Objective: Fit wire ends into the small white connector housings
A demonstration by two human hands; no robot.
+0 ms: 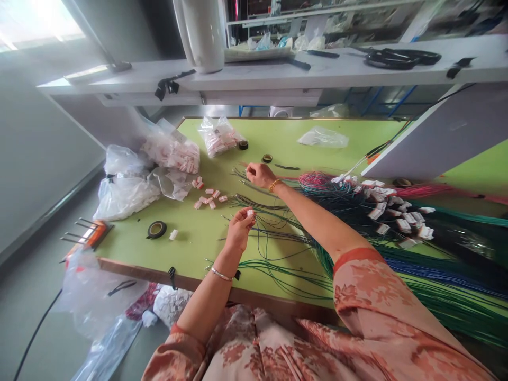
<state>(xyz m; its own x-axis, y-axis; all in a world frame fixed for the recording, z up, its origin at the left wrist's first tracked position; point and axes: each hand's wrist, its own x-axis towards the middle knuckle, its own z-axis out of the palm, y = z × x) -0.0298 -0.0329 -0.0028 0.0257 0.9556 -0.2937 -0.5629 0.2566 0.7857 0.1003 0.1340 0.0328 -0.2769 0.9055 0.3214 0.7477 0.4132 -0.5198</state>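
My left hand (238, 230) is closed in a pinch around a small white connector housing (250, 212); thin dark wires trail rightward from beside it. Farther up the table, my right hand (260, 175) has its fingertips pinched together at the ends of a bundle of thin wires, apparently on one wire, whose tip is small and blurred. Dark wires (262, 203) with bare metal ends lie between the two hands. Left of them is a loose group of white and pinkish connector housings (208, 199). Green wires (273, 264) run along the near side.
Finished-looking wire bundles with white connectors (405, 222) pile up at right. Plastic bags of connectors (174, 151) stand at the back left. Black tape (156, 229) and a single white housing (173, 234) lie left. A white shelf (262, 79) spans above the green table (254, 132).
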